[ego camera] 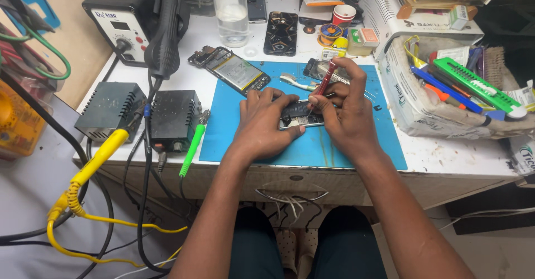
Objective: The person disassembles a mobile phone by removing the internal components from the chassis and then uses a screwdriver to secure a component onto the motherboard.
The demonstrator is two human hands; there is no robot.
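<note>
An opened phone (300, 114) lies on a blue work mat (334, 145) in the middle of the white bench. My left hand (262, 124) rests flat on the phone's left end and pins it down. My right hand (344, 106) grips a red-handled screwdriver (326, 78), tip down on the phone's upper right part. Much of the phone is hidden under both hands.
Another opened phone (238, 70) lies at the mat's far left corner, a dark phone back (280, 32) and a clear bottle (231, 11) behind. A hot-air station (125, 25), two black boxes (111, 109) and cables crowd the left. A box of tools (446, 89) stands right.
</note>
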